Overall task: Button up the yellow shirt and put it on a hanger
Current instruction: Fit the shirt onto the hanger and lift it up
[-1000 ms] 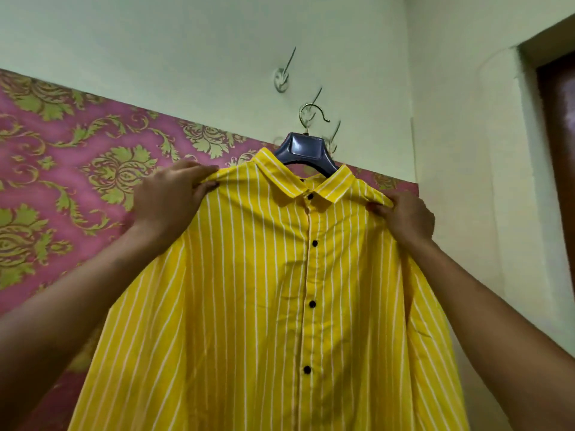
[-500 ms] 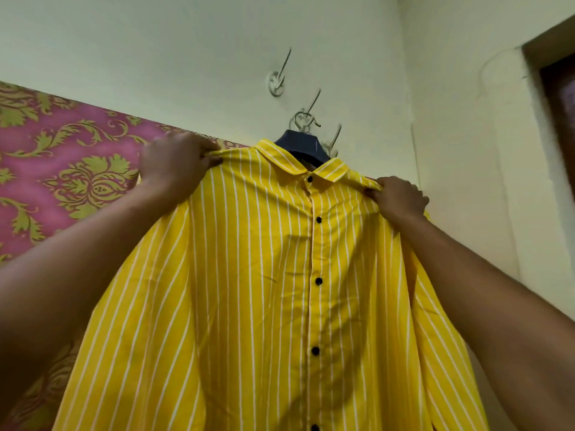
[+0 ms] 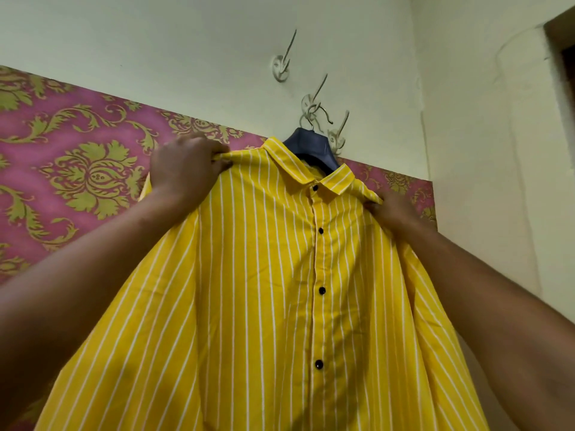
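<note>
Yellow shirt (image 3: 264, 275) on dark hanger (image 3: 311, 144), buttoned, by the far wall.
We note its long axis vertical, collar up; left hand (image 3: 183, 172) and right hand (image 3: 395, 209) each pinch a shoulder, well apart.

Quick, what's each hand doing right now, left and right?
Left hand: closed, gripping one shoulder of the yellow white-striped button-up shirt.
Right hand: closed, gripping the shirt's other shoulder.

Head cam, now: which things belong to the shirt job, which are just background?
Job: yellow shirt, dark blue hanger, left hand and right hand gripping the shirt's shoulders, middle wall hook.
Background: upper wall hook, lower wall hook, pink patterned wallpaper, door frame.
</note>
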A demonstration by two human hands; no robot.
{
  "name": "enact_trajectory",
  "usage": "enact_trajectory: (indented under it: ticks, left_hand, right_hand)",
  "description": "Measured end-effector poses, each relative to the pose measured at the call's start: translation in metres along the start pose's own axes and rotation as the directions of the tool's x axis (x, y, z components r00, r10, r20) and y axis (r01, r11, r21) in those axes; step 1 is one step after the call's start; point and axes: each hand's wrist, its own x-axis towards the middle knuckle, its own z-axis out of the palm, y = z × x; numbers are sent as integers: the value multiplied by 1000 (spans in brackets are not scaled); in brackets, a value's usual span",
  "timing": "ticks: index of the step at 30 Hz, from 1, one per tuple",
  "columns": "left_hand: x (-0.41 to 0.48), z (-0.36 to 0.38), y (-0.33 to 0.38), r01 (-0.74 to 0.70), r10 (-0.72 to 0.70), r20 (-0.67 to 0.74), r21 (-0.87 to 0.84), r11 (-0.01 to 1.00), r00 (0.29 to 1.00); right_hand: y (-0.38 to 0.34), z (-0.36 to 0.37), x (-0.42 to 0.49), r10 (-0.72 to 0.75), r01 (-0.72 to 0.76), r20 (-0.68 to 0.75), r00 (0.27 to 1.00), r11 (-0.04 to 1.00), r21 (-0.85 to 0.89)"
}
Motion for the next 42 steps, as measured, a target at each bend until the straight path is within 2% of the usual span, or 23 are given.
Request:
enact_trajectory:
  ticks: [4, 7, 9, 14, 20, 24, 26, 28, 30, 32, 34, 36, 38, 42]
  left_hand:
    - [-15, 4, -2, -80, 81, -57, 21, 997, 995]
    - [-25, 5, -5, -115, 118, -49, 60, 992, 992]
    - [-34, 6, -8, -147, 153, -24, 163, 976, 988]
    - [-64, 4, -15, -342, 313, 139, 382, 858, 940]
    - [-95, 2, -20, -325, 223, 251, 515, 793, 942]
    - [-104, -3, -20, -301, 169, 278, 547, 781, 945]
    - [-108, -6, -12, -315, 192, 285, 491, 812, 939]
    - [-115, -6, 2, -345, 244, 278, 412, 844, 929]
    - [-124, -2, 21, -390, 287, 306, 363, 846, 908]
    - [-138, 6, 35, -419, 291, 366, 344, 840, 884]
    - [-155, 14, 44, -422, 260, 436, 331, 844, 861]
    - [-172, 18, 46, -420, 222, 495, 334, 844, 840]
    - [-190, 19, 41, -413, 170, 543, 366, 834, 823]
    - [-220, 12, 26, -408, 85, 593, 435, 803, 800]
  right_hand:
    - [13, 13, 1, -16, 21, 85, 996, 998, -67]
    - [21, 15, -12, -7, 17, 122, 992, 997, -81]
    - [23, 14, -19, -9, 18, 126, 992, 997, -77]
    - [21, 10, -36, -10, 18, 137, 991, 998, -62]
    - [43, 19, -66, -102, 132, 178, 979, 977, -165]
    - [62, 19, -81, -16, 96, 239, 971, 940, -327]
    - [63, 19, -89, 23, 63, 272, 962, 951, -304]
    - [57, 22, -97, 3, 52, 244, 970, 974, -221]
    - [44, 29, -109, -63, 85, 142, 988, 984, -154]
    - [29, 40, -127, -176, 177, 16, 984, 978, -106]
    - [17, 51, -148, -293, 292, -5, 956, 955, -58]
    - [12, 65, -169, -384, 393, 108, 917, 917, -74]
    - [16, 79, -187, -407, 445, 238, 882, 885, -134]
    - [39, 97, -216, -290, 379, 389, 875, 908, -176]
